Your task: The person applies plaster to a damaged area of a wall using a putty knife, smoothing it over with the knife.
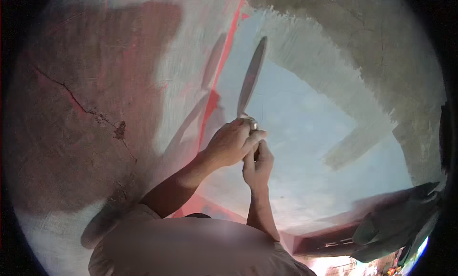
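Both hands, left (232, 143) above right (257, 165), clench our trowel (252, 76) handle; its thin blade looks light, stiff, against the far plastered wall (310, 123).

Two hands (243, 149), one flat-bladed trowel (252, 78), one cracked wall (86, 109), one red line (220, 71).

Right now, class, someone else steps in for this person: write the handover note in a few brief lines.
Left hand: closed on the handle of the putty knife, above the right hand.
Right hand: closed on the same handle, just below.
Blade: raised, seen nearly edge-on, casting a shadow on the wall.
Done: a pale smooth patch covers the middle, with brushed strokes along its upper and right edges.
Left: the rough reddish area with a crack on the left, and the bare grey surface at upper right.
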`<act>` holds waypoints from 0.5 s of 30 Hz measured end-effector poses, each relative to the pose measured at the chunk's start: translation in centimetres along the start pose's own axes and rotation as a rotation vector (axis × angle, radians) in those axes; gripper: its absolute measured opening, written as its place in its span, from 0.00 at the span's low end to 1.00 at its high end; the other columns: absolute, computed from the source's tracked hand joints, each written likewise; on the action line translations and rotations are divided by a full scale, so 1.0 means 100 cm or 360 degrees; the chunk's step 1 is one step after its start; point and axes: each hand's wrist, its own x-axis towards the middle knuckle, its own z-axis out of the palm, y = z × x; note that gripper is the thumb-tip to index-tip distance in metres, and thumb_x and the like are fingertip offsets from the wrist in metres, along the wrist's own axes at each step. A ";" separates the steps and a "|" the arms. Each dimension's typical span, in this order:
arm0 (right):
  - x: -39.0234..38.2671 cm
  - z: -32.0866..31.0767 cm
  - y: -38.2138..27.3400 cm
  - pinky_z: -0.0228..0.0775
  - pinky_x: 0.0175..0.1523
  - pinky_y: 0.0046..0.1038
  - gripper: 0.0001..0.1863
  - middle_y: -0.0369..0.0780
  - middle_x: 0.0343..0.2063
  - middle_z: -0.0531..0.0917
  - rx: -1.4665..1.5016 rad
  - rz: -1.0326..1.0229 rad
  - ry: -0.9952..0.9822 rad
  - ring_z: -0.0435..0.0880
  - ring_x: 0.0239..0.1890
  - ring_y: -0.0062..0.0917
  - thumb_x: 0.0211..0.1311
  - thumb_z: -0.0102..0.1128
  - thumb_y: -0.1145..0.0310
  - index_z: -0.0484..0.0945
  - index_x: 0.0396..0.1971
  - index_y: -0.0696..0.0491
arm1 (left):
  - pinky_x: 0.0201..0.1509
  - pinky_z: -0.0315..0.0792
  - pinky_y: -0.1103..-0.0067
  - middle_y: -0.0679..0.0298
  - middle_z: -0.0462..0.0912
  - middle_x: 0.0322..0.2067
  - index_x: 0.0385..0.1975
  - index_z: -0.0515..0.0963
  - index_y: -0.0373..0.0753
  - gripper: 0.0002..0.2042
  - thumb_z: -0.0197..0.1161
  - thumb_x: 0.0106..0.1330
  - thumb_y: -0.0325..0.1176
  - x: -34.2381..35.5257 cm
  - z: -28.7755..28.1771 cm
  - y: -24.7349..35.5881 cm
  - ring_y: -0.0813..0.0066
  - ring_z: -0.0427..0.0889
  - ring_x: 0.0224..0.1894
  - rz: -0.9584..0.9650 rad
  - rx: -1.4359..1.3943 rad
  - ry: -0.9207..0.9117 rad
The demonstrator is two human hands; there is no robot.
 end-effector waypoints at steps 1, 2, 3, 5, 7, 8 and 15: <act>0.008 -0.007 0.001 0.75 0.39 0.26 0.22 0.39 0.35 0.86 -0.0351 -0.0138 0.0013 0.81 0.33 0.18 0.84 0.55 0.69 0.76 0.69 0.63 | 0.55 0.77 0.62 0.49 0.82 0.45 0.47 0.81 0.31 0.12 0.65 0.79 0.37 0.004 -0.004 0.007 0.48 0.84 0.51 0.0003 -0.0009 0.0018; 0.016 -0.001 -0.010 0.72 0.39 0.23 0.21 0.38 0.33 0.85 -0.0082 -0.0197 0.0167 0.78 0.32 0.17 0.84 0.55 0.70 0.78 0.69 0.62 | 0.53 0.77 0.63 0.50 0.82 0.43 0.45 0.81 0.32 0.12 0.67 0.78 0.37 0.007 -0.009 0.011 0.50 0.85 0.48 -0.0036 -0.0111 0.0067; 0.019 -0.004 -0.019 0.72 0.39 0.23 0.21 0.38 0.33 0.85 -0.0095 -0.0212 0.0151 0.78 0.32 0.17 0.84 0.55 0.70 0.78 0.69 0.62 | 0.50 0.78 0.64 0.50 0.82 0.41 0.44 0.82 0.32 0.13 0.69 0.76 0.38 0.009 -0.012 0.013 0.52 0.86 0.46 -0.0073 -0.0217 0.0113; 0.027 -0.014 -0.034 0.70 0.39 0.21 0.21 0.36 0.32 0.84 -0.0062 -0.0190 0.0246 0.76 0.32 0.16 0.85 0.55 0.68 0.79 0.69 0.61 | 0.41 0.75 0.67 0.54 0.82 0.31 0.35 0.81 0.32 0.12 0.76 0.70 0.34 0.007 -0.029 0.001 0.63 0.84 0.36 0.0072 -0.0363 0.0373; 0.041 -0.034 -0.040 0.65 0.38 0.17 0.21 0.31 0.32 0.82 0.0012 -0.0106 0.0137 0.74 0.32 0.13 0.86 0.57 0.65 0.80 0.67 0.63 | 0.45 0.78 0.62 0.52 0.86 0.42 0.37 0.82 0.36 0.15 0.82 0.62 0.37 0.016 -0.023 -0.019 0.57 0.87 0.45 0.0366 -0.0330 0.0931; 0.051 -0.045 -0.044 0.65 0.38 0.17 0.21 0.30 0.31 0.81 -0.0079 -0.0108 0.0107 0.74 0.32 0.13 0.85 0.58 0.65 0.81 0.66 0.63 | 0.45 0.78 0.62 0.52 0.86 0.42 0.37 0.82 0.36 0.15 0.82 0.62 0.37 0.026 -0.022 -0.015 0.57 0.87 0.45 0.0360 -0.0352 0.0943; 0.109 -0.097 -0.074 0.63 0.36 0.18 0.20 0.34 0.39 0.88 -0.0311 -0.0149 -0.0144 0.69 0.30 0.12 0.84 0.59 0.67 0.83 0.63 0.66 | 0.84 0.53 0.43 0.52 0.67 0.78 0.58 0.84 0.48 0.32 0.84 0.56 0.56 0.129 -0.014 0.008 0.41 0.61 0.82 0.0834 0.0155 0.0973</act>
